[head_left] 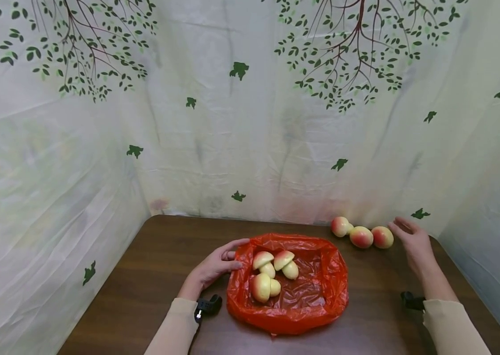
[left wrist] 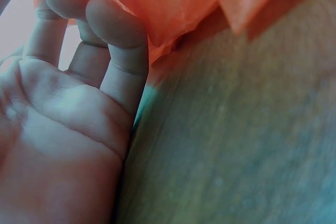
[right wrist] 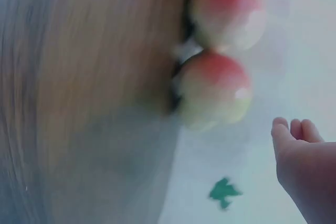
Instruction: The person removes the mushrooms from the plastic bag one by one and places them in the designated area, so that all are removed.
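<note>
In the head view an opened red plastic bag (head_left: pixel 294 320) lies on the table with three toy mushrooms (head_left: pixel 260 288) inside, pale-stemmed with red-and-yellow caps. My left hand (head_left: pixel 216 264) holds the bag's left rim, thumb and fingers at its edge. Its curled fingers (left wrist: pixel 118 22) meet the red plastic in the left wrist view. At the back right, three more toy mushrooms (head_left: pixel 361 237) stand in a row. Just right of the rightmost mushroom (head_left: pixel 383 237), my right hand (head_left: pixel 416 244) hovers with loosely bent fingers and nothing in its grasp. The right wrist view shows that hand (right wrist: pixel 299 161) apart from the blurred mushrooms (right wrist: pixel 215 90).
The brown wooden table (head_left: pixel 165 261) ends at a pale cloth backdrop (head_left: pixel 214 148) printed with leaves and branches. Cloth also hangs along the left and right sides. Black wrist cameras (head_left: pixel 208 306) sit on both forearms.
</note>
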`<state>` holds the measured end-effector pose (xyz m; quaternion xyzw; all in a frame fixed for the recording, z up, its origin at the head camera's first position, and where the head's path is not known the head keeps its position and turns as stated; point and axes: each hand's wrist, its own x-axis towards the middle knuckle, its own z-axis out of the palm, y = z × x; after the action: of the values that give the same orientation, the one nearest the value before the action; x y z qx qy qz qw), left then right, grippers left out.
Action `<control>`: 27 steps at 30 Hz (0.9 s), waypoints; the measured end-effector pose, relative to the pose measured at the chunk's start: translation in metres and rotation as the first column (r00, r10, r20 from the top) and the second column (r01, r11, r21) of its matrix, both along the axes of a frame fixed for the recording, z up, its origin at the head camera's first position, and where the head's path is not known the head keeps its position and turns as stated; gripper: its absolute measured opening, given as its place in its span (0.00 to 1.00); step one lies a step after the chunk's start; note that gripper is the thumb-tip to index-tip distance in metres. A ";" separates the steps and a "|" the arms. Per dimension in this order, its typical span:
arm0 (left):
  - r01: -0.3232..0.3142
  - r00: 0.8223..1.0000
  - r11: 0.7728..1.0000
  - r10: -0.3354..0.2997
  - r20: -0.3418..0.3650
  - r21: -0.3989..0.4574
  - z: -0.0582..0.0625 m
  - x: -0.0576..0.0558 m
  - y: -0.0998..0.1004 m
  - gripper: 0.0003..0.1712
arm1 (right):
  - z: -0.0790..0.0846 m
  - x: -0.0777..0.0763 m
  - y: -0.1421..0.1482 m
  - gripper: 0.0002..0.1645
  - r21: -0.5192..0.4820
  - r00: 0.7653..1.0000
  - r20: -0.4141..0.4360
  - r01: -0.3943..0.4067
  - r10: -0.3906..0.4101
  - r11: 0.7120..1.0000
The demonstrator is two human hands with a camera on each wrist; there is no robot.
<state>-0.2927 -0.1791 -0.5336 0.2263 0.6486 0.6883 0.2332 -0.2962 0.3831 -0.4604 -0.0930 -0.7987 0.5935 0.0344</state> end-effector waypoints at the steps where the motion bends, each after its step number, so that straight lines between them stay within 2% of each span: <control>1: 0.001 1.000 1.000 -0.001 0.002 0.001 0.001 0.000 0.000 0.44 | 0.004 0.002 -0.003 0.54 -0.016 1.000 -0.013 -0.007 0.007 1.000; 6: 0.000 1.000 1.000 0.000 -0.004 0.005 0.003 -0.002 0.000 0.44 | 0.021 0.019 -0.026 0.48 -0.073 0.991 -0.112 -0.083 0.075 0.994; 10: -0.003 1.000 1.000 0.003 -0.005 -0.005 0.002 -0.001 0.000 0.42 | 0.032 0.036 -0.050 0.42 -0.082 0.970 -0.207 -0.149 0.129 0.985; 13: 0.007 1.000 1.000 -0.007 -0.009 -0.006 0.001 0.000 0.000 0.42 | 0.039 0.046 -0.069 0.39 -0.088 0.957 -0.244 -0.185 0.159 0.979; 20: 0.015 1.000 1.000 -0.015 0.000 0.012 -0.005 0.005 0.000 0.41 | 0.043 0.056 -0.109 0.42 -0.083 0.951 -0.216 -0.242 0.220 0.967; 27: -0.010 1.000 1.000 0.010 0.007 0.004 -0.001 0.001 0.001 0.42 | 0.046 0.059 -0.145 0.40 -0.109 0.932 -0.237 -0.305 0.274 0.946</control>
<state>-0.2916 -0.1778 -0.5343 0.2213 0.6475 0.6915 0.2315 -0.2369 0.2386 -0.4147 0.0896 -0.7501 0.6546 0.0272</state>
